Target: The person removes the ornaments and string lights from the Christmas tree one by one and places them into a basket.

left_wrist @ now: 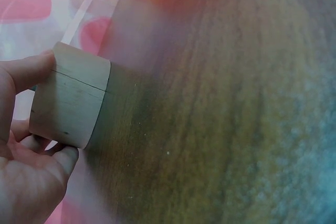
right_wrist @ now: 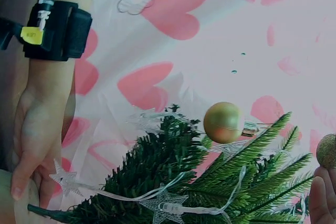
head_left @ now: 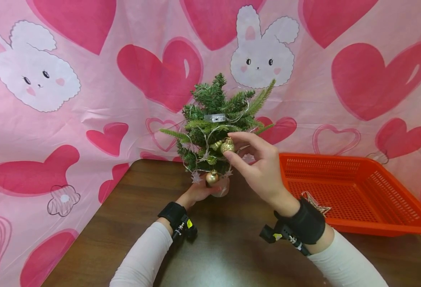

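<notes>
A small artificial Christmas tree [head_left: 212, 99] stands at the table's far side. My left hand [head_left: 197, 192] grips its round wooden base [left_wrist: 73, 98], thumb on one side and fingers on the other. In my right hand [head_left: 264, 169], thumb and fingertips pinch a glittery gold bauble [head_left: 227, 146] in front of the branches. That bauble [right_wrist: 327, 151] shows only at the edge of the right wrist view. A smooth gold bauble [head_left: 212, 177] hangs low on the tree. Clear string lights with star shapes [right_wrist: 164, 206] wind through the branches, and a clear plastic box [head_left: 215, 118] sits among them.
An orange plastic basket [head_left: 375, 228] stands on the table to the right, with a gold star ornament [head_left: 316, 205] inside near its left end. Behind the brown wooden table [head_left: 124, 215] hangs a pink cloth [head_left: 142, 24] with hearts and rabbits.
</notes>
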Available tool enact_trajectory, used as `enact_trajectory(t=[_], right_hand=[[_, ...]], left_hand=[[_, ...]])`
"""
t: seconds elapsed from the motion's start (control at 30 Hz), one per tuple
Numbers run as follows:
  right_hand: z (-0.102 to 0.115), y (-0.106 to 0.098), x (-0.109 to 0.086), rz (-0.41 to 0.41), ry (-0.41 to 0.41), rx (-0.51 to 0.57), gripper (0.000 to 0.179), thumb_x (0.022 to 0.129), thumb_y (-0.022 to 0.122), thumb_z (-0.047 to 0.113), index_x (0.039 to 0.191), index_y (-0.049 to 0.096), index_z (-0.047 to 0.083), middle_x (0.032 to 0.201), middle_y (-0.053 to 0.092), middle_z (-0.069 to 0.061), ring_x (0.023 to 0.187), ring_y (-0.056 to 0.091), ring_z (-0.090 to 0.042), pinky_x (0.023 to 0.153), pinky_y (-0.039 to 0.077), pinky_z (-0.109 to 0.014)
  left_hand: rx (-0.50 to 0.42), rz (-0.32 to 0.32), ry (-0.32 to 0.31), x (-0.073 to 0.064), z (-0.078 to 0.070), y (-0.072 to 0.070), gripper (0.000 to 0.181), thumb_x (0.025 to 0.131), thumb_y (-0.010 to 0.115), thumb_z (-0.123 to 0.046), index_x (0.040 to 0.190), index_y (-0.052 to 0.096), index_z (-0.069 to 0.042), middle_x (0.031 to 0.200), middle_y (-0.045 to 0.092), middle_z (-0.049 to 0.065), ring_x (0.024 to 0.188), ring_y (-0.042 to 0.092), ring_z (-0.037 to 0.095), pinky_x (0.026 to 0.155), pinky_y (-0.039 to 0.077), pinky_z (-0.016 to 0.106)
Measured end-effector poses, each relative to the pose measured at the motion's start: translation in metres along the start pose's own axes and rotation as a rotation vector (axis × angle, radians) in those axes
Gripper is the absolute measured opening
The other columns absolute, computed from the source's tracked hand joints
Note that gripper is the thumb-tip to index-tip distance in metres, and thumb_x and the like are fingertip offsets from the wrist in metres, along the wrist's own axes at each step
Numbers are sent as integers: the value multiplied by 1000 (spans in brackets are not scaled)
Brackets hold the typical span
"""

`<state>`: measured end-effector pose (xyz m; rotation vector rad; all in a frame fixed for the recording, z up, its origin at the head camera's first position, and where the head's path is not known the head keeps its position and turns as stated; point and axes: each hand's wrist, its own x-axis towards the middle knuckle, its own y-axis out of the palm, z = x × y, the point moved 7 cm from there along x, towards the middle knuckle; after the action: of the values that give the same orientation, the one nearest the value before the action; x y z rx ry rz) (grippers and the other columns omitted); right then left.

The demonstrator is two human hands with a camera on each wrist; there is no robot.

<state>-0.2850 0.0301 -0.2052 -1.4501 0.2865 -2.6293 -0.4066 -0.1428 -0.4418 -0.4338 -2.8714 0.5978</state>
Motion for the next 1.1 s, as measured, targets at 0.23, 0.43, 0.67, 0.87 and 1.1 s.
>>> enact_trajectory(t=[0.23, 0.43, 0.67, 0.87, 1.1], right_hand=[[-2, -2, -1, 7, 44, 35, 37, 80, 77, -2, 116, 69, 2, 96, 71, -10, 76, 65, -10, 65, 54, -20], [-2, -2, -1, 28, 49, 27, 37, 80, 78, 0, 116, 69, 5, 98, 71, -9, 74, 65, -11, 65, 55, -21], [-4, -9, -6, 41, 48, -33, 37, 79, 79, 1, 115, 70, 6, 98, 72, -7, 75, 66, -9, 65, 55, -20], [-6, -16, -11, 55, 55, -59, 36, 80, 78, 0, 115, 70, 6, 95, 72, -6, 73, 65, -9, 65, 55, -20], [-6, -24, -14, 78, 42, -103, 36, 80, 78, 1, 115, 71, 9, 97, 73, -4, 70, 65, -7, 64, 55, -19]], left_hand=[[4, 6, -16, 0, 2, 0, 64, 91, 70, -25, 148, 42, -14, 147, 52, 8, 137, 46, 27, 114, 33, 52], [36, -19, 5, 0, 2, -1, 64, 90, 70, -25, 147, 43, -13, 145, 53, 9, 134, 49, 26, 111, 38, 49], [21, -21, 4, 2, 3, -1, 63, 89, 71, -25, 145, 45, -13, 146, 53, 7, 136, 47, 25, 114, 35, 50], [16, -48, -17, 3, 7, -4, 60, 88, 73, -26, 142, 48, -14, 144, 54, 6, 135, 48, 25, 114, 36, 49], [-5, -48, -11, 3, 6, -2, 61, 88, 73, -26, 142, 47, -12, 145, 54, 9, 135, 48, 27, 114, 35, 50]])
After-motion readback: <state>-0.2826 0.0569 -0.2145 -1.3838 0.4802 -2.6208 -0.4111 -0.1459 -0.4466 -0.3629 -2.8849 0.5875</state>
